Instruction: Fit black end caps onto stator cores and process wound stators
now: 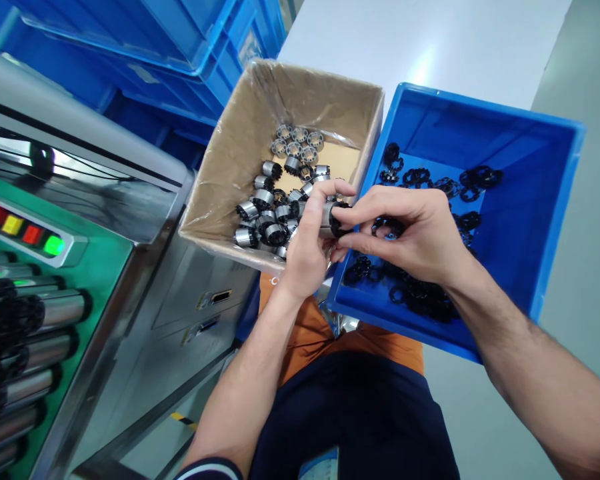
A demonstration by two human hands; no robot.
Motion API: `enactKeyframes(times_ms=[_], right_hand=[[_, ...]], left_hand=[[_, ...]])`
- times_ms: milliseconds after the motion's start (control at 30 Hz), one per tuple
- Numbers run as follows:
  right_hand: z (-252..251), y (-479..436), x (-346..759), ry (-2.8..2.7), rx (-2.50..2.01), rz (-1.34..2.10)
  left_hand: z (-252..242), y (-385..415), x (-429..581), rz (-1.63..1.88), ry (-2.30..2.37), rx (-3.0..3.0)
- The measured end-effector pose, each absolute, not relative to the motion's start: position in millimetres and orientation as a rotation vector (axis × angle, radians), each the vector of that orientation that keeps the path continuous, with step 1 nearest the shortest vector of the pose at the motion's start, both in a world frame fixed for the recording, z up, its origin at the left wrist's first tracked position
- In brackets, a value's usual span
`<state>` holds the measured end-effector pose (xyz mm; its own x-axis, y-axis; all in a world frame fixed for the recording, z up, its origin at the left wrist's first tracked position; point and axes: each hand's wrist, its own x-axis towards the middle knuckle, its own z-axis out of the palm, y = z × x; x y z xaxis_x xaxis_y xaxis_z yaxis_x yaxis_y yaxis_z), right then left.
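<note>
While the left hand (306,250) wraps around a short silver metal cylinder (327,217), the right hand (423,233) meets it from the other side, thumb and forefinger pinching the toothed black ring (341,228) at the cylinder's end. The cylinder lies across the left hand's grip, between its thumb side and its curled fingers, with the ringed end pointing toward the right hand. The left forefinger reaches out above the cylinder; the lower fingers are partly hidden. The ring sits at the very tips of the right thumb and forefinger, clear of that palm, and whether it is fully seated on the cylinder cannot be told. Another black ring shows by the right hand's curled fingers, but whether they hold it is unclear.

Both hands meet above the adjoining sides of two containers. To the left is a brown cardboard box (235,147) lined with clear plastic, where silver cylinders with black ends (267,217) lie heaped below a neat group of upright ones (297,143). To the right, a deep blue plastic bin (527,220) holds loose black toothed rings (425,300), scattered over its floor beneath and beyond the right hand.
</note>
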<state>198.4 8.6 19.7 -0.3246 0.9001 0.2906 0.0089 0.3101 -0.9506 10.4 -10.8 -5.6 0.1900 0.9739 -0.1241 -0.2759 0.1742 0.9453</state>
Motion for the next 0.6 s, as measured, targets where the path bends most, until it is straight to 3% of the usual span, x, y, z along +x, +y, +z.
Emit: enactKeyframes(times_ms=[367,600], right_hand=[[29,18,214,-1.317,-0.937,1.493],[15,19,208,-1.462,-0.913,1.366]], left_hand=[[0,4,18,1.278,1.121,0.819],[0,6,19,1.268,1.030,0.805]])
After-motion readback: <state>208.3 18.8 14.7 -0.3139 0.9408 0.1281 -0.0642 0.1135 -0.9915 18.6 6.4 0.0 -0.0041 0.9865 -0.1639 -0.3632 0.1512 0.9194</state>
